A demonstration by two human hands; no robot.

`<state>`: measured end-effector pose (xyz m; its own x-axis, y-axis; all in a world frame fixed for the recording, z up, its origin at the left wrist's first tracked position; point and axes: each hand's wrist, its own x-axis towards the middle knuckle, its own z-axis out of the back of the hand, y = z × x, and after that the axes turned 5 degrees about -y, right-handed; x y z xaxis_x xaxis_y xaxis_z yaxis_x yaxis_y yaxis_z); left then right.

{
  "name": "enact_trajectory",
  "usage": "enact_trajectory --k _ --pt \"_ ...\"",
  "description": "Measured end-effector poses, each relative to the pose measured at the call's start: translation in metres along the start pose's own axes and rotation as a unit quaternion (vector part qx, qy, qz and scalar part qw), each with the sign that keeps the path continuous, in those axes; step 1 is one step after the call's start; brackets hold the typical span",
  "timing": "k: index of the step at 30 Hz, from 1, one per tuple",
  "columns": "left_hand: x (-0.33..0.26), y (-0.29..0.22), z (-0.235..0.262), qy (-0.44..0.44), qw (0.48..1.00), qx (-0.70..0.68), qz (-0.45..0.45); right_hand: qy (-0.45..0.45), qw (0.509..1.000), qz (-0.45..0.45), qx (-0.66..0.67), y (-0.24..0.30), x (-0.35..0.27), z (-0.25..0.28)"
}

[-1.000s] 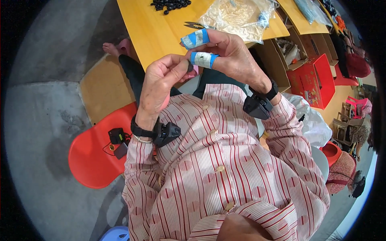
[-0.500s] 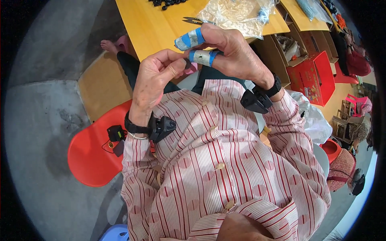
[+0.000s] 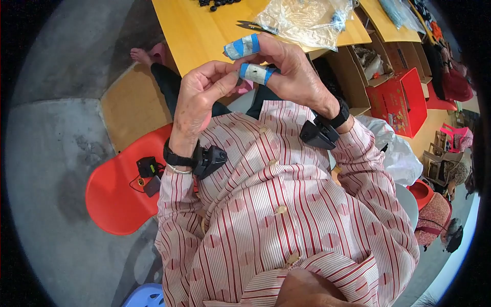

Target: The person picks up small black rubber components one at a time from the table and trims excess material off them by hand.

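Observation:
Both hands meet in front of my chest, just off the near edge of the table. My left hand (image 3: 202,94) is closed in a pinch, with a small dark piece (image 3: 239,82) at the tip of its thumb; its exact kind is too small to tell. My right hand (image 3: 299,71) comes in from the other side, thumb and forefinger bent against the left fingertips. Blue and grey tape wraps that thumb and forefinger. What lies between the right fingertips is hidden.
On the yellow table (image 3: 199,36) lie several small black round parts (image 3: 217,4), dark snips (image 3: 255,25) and a clear plastic bag (image 3: 302,20). Cardboard and red boxes (image 3: 391,105) stand at right. A red chair (image 3: 117,189) holding a black device is at left. Other people sit far right.
The hands stay together in nearly the same place. The right forefinger and thumb have drawn slightly closer to the left fingertips, and the view has shifted a little.

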<state>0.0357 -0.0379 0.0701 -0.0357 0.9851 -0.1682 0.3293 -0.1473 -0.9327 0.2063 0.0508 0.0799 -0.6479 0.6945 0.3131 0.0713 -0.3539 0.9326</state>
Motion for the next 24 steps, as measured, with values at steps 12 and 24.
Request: enact_trajectory --k 12,24 --pt "0.0 0.003 0.002 -0.065 0.996 -0.066 -0.007 0.033 0.94 0.155 -0.303 0.008 0.006 0.01" --pt "0.001 -0.002 -0.004 -0.078 0.996 -0.028 -0.027 0.016 0.813 0.252 -0.524 0.01 0.006 -0.005"
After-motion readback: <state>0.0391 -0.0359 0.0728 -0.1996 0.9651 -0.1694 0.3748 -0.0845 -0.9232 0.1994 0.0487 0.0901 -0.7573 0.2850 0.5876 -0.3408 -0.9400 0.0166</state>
